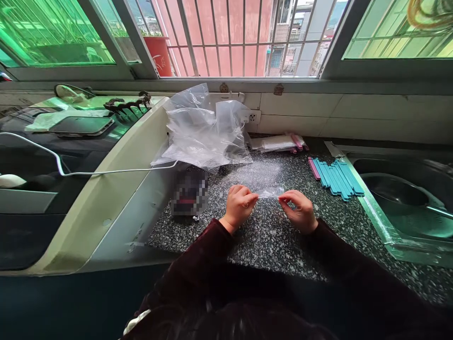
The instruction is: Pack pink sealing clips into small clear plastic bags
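Observation:
A small clear plastic bag (269, 192) is stretched between my two hands above the speckled countertop (262, 241). My left hand (239, 205) pinches its left end, fingers curled in. At the opposite end, my right hand (299, 210) grips the bag between thumb and fingertips. To the right lies a row of flat turquoise strips (338, 178), with a pink strip (314, 168) at its left side. Behind my left hand is a heap of clear plastic bags (208, 132).
A metal sink (382, 236) holding a dark pan (392, 189) is at the right. A blurred dark object (189, 192) sits left of my hands. Packaged strips (278, 142) lie by the wall. A white cable (116, 172) crosses the washing machine (106, 203).

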Available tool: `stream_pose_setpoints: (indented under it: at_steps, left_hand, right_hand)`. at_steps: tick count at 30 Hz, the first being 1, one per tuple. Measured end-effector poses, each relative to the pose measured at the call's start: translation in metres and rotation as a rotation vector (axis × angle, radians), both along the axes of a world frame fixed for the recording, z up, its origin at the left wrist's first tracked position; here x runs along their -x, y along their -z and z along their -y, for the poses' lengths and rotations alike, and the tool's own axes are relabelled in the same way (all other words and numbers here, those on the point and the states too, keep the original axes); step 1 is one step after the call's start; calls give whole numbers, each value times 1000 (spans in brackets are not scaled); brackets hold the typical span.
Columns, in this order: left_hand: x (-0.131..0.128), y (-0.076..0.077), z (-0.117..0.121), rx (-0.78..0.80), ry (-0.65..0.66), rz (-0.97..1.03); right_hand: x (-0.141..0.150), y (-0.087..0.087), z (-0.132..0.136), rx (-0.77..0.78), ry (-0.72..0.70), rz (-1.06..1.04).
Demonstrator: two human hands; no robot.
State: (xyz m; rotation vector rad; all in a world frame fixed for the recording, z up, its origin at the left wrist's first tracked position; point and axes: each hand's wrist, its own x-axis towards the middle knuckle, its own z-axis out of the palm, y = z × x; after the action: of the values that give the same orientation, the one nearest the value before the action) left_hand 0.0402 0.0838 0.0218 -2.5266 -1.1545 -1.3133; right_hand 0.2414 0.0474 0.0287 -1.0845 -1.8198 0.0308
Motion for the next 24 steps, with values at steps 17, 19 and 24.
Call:
stream_pose_setpoints:
  at_steps: [17, 19, 24]
  left_hand:
    - [4, -6, -1, -109, 22, 75]
    - [4, -5, 0, -108, 24, 73]
    - [3, -4, 0, -75, 27, 75]
  right_hand:
    - [-3, -12, 2, -128, 13, 27]
    - [-3, -12, 2, -124, 17, 20]
    - [-4, -10, 2, -112, 16, 23]
